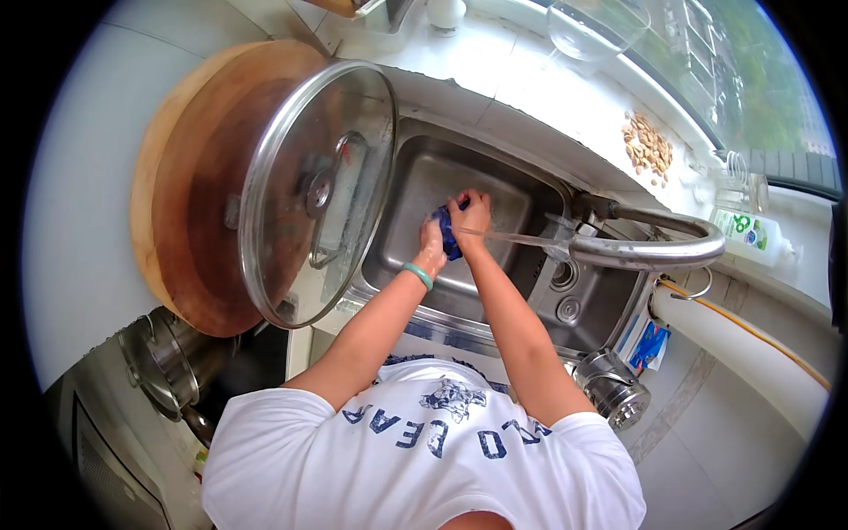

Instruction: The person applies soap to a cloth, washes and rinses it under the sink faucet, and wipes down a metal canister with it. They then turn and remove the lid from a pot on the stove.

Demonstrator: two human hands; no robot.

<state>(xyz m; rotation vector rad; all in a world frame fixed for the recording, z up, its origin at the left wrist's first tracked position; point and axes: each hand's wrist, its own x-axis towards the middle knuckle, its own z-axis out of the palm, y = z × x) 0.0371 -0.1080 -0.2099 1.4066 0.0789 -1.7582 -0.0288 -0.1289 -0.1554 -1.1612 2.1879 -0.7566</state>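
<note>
Over the large sink basin [411, 177], my left hand [430, 245] and my right hand [473, 216] are closed together on a wet, dark blue cloth [449, 237]. The cloth is bunched up, and my fingers cover much of it. Water [521, 238] streams sideways from the curved metal faucet [654, 252] onto my right hand and the cloth. White suds or wetness show on my left fingers. A green bangle [418, 276] circles my left wrist.
A glass pot lid [291, 194] and round wooden boards [199, 194] stand to the left. A smaller basin [596, 305] adjoins on the right. Nuts or seeds [647, 148], a glass bowl [596, 31] and a soap bottle [751, 237] line the window ledge. Metal pots [609, 380] flank the counter.
</note>
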